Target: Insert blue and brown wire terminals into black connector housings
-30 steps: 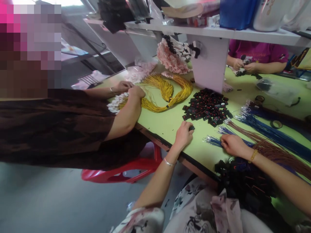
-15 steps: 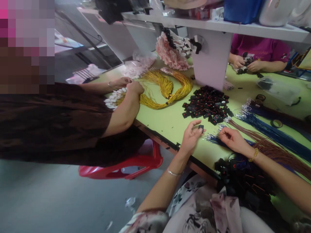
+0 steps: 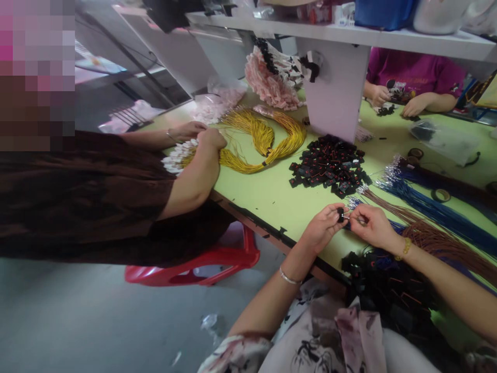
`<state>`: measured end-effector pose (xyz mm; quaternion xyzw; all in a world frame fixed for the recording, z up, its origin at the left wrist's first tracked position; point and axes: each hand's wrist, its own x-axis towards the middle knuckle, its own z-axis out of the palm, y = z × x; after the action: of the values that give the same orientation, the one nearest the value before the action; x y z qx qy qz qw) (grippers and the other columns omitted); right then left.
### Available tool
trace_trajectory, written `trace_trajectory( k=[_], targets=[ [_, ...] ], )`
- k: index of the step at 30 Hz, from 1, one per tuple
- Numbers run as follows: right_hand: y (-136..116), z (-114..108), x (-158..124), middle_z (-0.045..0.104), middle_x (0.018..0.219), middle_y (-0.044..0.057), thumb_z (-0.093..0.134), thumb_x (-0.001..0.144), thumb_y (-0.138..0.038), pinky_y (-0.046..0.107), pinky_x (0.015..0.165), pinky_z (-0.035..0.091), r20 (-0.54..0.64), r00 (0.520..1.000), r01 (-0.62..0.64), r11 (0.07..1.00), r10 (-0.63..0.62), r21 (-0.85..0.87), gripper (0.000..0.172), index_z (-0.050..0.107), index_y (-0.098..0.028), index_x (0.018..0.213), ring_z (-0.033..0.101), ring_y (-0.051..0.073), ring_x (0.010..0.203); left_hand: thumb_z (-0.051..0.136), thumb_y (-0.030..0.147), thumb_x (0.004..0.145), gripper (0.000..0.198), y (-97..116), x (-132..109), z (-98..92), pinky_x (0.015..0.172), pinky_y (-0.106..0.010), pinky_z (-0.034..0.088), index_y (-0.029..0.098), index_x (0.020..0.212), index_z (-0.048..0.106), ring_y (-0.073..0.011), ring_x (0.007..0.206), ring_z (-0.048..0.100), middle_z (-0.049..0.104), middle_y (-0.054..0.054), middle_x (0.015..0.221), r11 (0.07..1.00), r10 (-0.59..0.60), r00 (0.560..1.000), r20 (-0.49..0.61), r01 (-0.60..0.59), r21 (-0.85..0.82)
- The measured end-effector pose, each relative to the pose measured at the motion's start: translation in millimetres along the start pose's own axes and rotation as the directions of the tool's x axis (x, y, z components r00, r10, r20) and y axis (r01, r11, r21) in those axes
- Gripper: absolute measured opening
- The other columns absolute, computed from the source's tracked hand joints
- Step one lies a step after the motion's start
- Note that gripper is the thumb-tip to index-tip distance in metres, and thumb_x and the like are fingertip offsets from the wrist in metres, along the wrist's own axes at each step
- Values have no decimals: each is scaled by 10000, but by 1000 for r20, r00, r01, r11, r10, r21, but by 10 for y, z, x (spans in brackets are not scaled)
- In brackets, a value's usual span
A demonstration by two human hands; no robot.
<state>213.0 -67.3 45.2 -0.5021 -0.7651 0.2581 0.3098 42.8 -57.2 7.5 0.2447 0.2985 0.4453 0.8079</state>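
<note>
My left hand (image 3: 323, 228) pinches a small black plastic part (image 3: 340, 214) just above the green table (image 3: 267, 194). My right hand (image 3: 371, 226) is closed on the end of a thin blue wire (image 3: 355, 219) and holds it against that part. Both hands meet near the table's front edge. A heap of the same black parts (image 3: 329, 167) lies just beyond them. Bundles of blue wires (image 3: 430, 207) and brown wires (image 3: 438, 241) stretch away to the right. Black parts with wires attached are piled in my lap (image 3: 388, 290).
A person in a dark brown top (image 3: 89, 197) sits at my left, hands on a bundle of yellow wires (image 3: 264, 142). Another person in magenta (image 3: 411, 83) works across the table. A white shelf post (image 3: 336, 98) stands mid-table. A red stool (image 3: 194, 267) is below.
My left hand lifted a black part from the table and moved right. My right hand brought a blue wire end up to meet it.
</note>
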Motion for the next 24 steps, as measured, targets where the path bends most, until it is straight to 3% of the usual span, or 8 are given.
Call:
trace_trajectory(
  k=[10, 18, 24],
  targets=[
    [-9, 3, 1, 476, 593, -24, 535, 733, -187, 218, 542, 304, -1, 999, 33, 999, -33, -32, 133, 490, -186, 608, 416, 97, 548, 767, 204, 662, 344, 14, -16, 5, 865, -265, 473, 157, 981, 645, -131, 890, 618, 656, -57, 974, 999, -18, 1000, 0, 18, 35],
    [37, 77, 11, 516, 609, -7, 530, 746, -154, 228, 565, 319, 3, 987, 158, 981, -158, -116, 124, 492, -188, 634, 445, 114, 576, 809, 261, 606, 422, -66, -27, -19, 745, -259, 494, 140, 978, 653, -126, 773, 618, 659, -52, 882, 980, 39, 996, -78, -23, 198],
    [63, 98, -16, 543, 652, 10, 500, 793, -156, 229, 591, 335, 75, 988, 148, 980, -138, -136, 113, 522, -180, 685, 480, 124, 617, 820, 275, 574, 425, -77, -42, 6, 762, -280, 507, 136, 946, 668, -128, 756, 618, 659, -44, 829, 973, 53, 987, -149, -18, 229]
  ],
)
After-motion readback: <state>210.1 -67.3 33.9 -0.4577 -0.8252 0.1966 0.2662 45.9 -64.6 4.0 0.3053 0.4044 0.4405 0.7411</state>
